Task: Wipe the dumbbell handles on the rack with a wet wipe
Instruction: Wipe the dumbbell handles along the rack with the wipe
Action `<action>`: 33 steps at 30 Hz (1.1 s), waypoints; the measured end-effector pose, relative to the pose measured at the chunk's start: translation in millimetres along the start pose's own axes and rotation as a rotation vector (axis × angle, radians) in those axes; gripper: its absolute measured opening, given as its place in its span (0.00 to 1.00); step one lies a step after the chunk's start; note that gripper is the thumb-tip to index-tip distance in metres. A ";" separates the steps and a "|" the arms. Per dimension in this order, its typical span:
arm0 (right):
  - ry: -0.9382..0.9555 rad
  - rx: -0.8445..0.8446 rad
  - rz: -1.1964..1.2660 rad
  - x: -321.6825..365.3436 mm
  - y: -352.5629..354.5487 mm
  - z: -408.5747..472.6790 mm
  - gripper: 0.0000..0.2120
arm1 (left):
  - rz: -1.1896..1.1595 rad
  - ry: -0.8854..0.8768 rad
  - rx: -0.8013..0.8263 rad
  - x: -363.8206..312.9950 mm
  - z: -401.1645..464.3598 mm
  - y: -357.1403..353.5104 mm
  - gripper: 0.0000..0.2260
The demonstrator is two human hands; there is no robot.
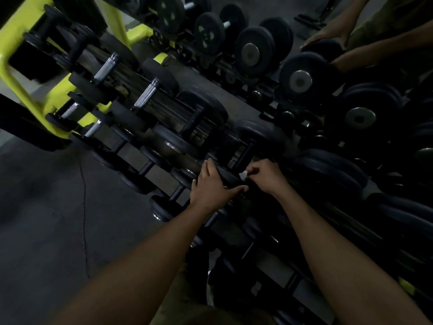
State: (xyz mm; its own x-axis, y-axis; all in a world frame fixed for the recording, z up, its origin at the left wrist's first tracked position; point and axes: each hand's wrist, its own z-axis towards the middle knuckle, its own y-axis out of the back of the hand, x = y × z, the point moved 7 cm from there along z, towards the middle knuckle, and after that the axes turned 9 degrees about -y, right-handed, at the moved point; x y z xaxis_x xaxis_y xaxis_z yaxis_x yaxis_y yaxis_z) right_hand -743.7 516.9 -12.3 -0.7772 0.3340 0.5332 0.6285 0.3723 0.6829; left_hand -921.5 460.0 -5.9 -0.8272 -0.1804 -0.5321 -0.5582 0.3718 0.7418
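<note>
Dim rack: left hand grips dumbbell; right hand pinches half-hidden wipe.

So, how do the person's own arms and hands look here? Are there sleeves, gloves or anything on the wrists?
Both forearms are bare as far as the picture shows: no sleeves reach them. The left hand and the right hand wear no gloves. No watch, band or ring shows on either wrist or finger, though the light is dim. The fingernails look short and plain.
</note>
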 end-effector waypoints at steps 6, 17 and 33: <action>0.027 -0.073 0.272 7.3 14.3 -5.3 0.06 | 0.003 -0.062 -0.055 3.6 2.2 14.1 0.59; 0.191 0.156 0.749 101.3 10.8 5.0 0.10 | 0.012 -0.116 -0.307 46.3 15.3 103.5 0.46; 0.289 -0.134 0.041 212.9 -47.1 77.6 0.12 | -0.055 -0.071 -0.123 113.8 97.6 142.6 0.57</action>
State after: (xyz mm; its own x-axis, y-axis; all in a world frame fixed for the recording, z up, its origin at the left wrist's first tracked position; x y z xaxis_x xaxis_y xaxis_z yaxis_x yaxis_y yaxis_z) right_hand -936.4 637.7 30.3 -0.7397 0.0797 0.6682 0.6649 0.2396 0.7075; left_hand -1088.9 581.3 -0.5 -0.7910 -0.1312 -0.5975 -0.6098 0.2479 0.7528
